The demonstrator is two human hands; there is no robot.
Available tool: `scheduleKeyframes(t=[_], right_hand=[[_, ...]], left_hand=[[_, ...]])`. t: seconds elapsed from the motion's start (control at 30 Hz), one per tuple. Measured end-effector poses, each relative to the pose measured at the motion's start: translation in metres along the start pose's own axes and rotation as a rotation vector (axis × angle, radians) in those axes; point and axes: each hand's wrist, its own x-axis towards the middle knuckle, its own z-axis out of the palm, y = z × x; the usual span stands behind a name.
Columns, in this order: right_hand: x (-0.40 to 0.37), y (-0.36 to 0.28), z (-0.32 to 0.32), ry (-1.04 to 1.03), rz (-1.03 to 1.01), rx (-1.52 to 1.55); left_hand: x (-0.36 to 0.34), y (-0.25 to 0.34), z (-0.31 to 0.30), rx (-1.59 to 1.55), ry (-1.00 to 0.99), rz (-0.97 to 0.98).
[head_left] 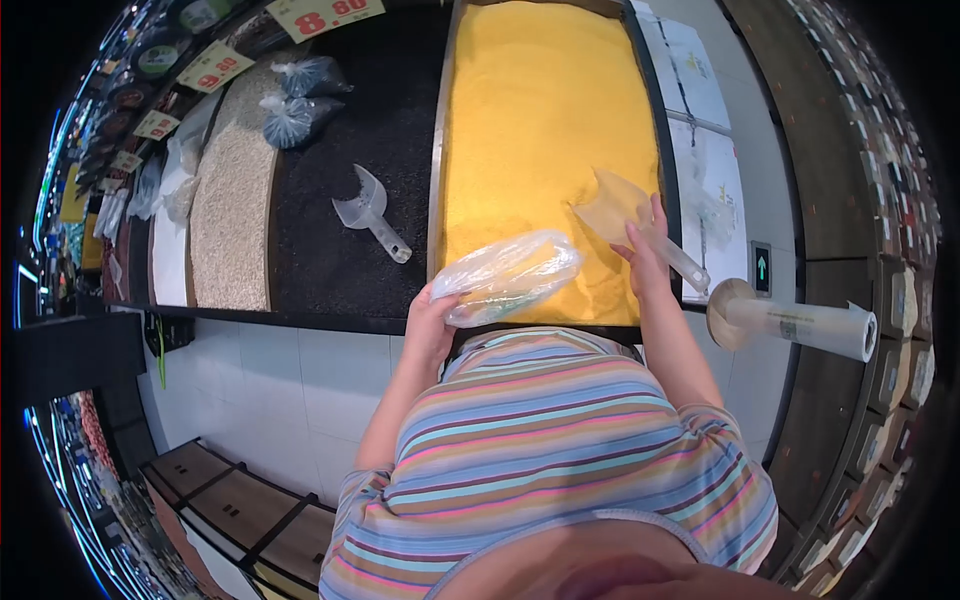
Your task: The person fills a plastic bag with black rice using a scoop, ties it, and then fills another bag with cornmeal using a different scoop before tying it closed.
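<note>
Plastic bag: clear and crumpled, held just past the striped shirt, over the near edge of the yellow grain. Left hand has its fingers closed on the bag's left end. The bag's long axis runs left to right, rising slightly. Bag mouth: cannot tell. Right hand is wrapped round the handle of a translucent scoop. The scoop bowl lies just right of and beyond the bag's free end, not touching it. Farther out: bag roll at right, spare scoop on dark grain, pale grain beside it, price tags at the back.
</note>
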Motion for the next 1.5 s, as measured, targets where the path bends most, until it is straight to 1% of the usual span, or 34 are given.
scheduleKeyframes(t=[0.1, 0.2, 0.3, 0.4, 0.5, 0.6, 0.7, 0.83, 0.97, 1.07, 1.1, 1.2, 1.23, 1.33, 1.43, 1.5], right_hand=[[0.012, 0.012, 0.019, 0.152, 0.022, 0.01], [0.033, 0.029, 0.034, 0.159, -0.011, 0.1], [0.051, 0.033, 0.047, 0.135, 0.038, 0.226], [0.072, 0.039, 0.058, 0.17, 0.089, 0.294], [0.076, 0.036, 0.06, 0.158, 0.097, 0.286], [0.07, 0.025, 0.058, 0.143, 0.177, 0.358], [0.06, 0.021, 0.048, 0.16, 0.18, 0.397], [0.045, 0.015, 0.029, 0.08, 0.173, 0.495], [0.033, 0.016, 0.014, 0.001, 0.178, 0.571], [0.032, 0.017, 0.005, -0.092, 0.169, 0.606], [0.031, 0.02, 0.003, -0.135, 0.166, 0.615], [0.02, 0.007, 0.009, -0.127, 0.163, 0.593], [0.014, 0.002, 0.011, -0.108, 0.15, 0.543], [0.005, -0.002, 0.007, -0.214, 0.104, 0.497], [-0.004, -0.005, 0.003, -0.273, 0.16, 0.46], [-0.012, -0.006, 0.004, -0.297, 0.185, 0.458]], left_hand=[[0.001, -0.004, 0.002, -0.004, 0.013, -0.012], [0.0, -0.001, 0.003, -0.004, 0.033, -0.024], [0.002, -0.003, -0.002, 0.001, 0.035, -0.017], [0.003, -0.003, -0.004, 0.005, 0.037, -0.018], [0.001, -0.001, 0.004, -0.014, 0.053, -0.002], [0.001, 0.0, 0.009, -0.012, 0.043, -0.004], [0.004, -0.001, 0.007, -0.007, 0.024, -0.012], [0.01, -0.005, 0.003, -0.037, -0.054, -0.013], [0.016, -0.007, 0.003, -0.097, -0.016, -0.067], [0.018, -0.005, 0.014, -0.095, 0.076, -0.033], [0.022, -0.007, 0.011, -0.048, 0.077, -0.026], [0.028, -0.005, 0.014, 0.072, 0.05, -0.04], [0.029, -0.006, 0.017, 0.057, 0.052, -0.036], [0.036, -0.009, 0.019, 0.07, 0.034, -0.017], [0.04, -0.011, 0.022, 0.073, 0.013, -0.013], [0.047, -0.016, 0.015, 0.063, -0.035, -0.037]])
